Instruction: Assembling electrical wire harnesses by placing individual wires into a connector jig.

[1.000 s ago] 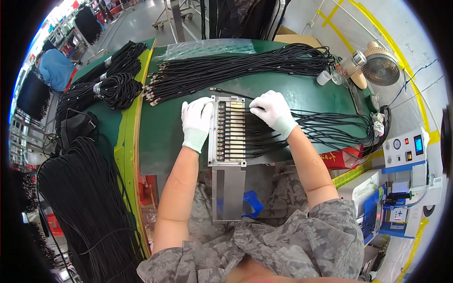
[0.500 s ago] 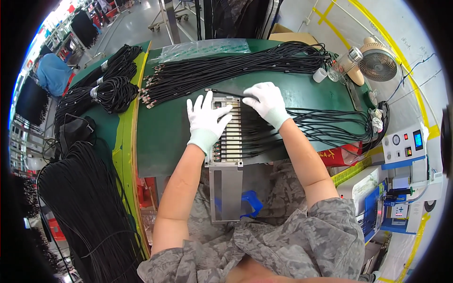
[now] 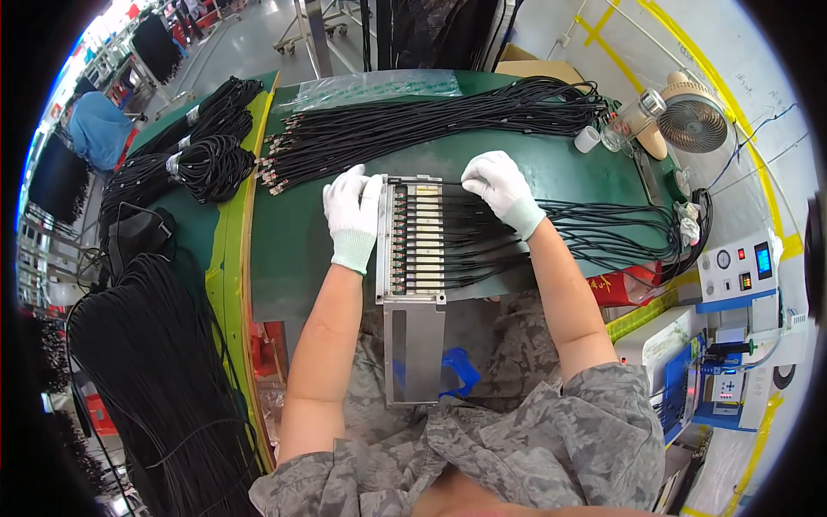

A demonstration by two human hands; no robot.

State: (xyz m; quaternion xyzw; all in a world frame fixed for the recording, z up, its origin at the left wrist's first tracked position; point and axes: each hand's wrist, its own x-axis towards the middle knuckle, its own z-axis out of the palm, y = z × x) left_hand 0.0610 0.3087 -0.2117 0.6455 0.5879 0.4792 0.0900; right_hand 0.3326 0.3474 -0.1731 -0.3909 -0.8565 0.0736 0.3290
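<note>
The gloved left hand point(image 3: 353, 211) lies flat, fingers open, against the metal fixture point(image 3: 413, 237) mid-table, while the right hand point(image 3: 500, 188) presses open fingers on its black cables point(image 3: 482, 250), apparently seating them; next likely needs firm, even pressure.

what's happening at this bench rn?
A person in white gloves works at a green table over a metal fixture with a row of slots. The left hand rests against the fixture's left edge. The right hand presses on black cables fanning out from its right side. A long bundle of loose cables lies across the back of the table.
</note>
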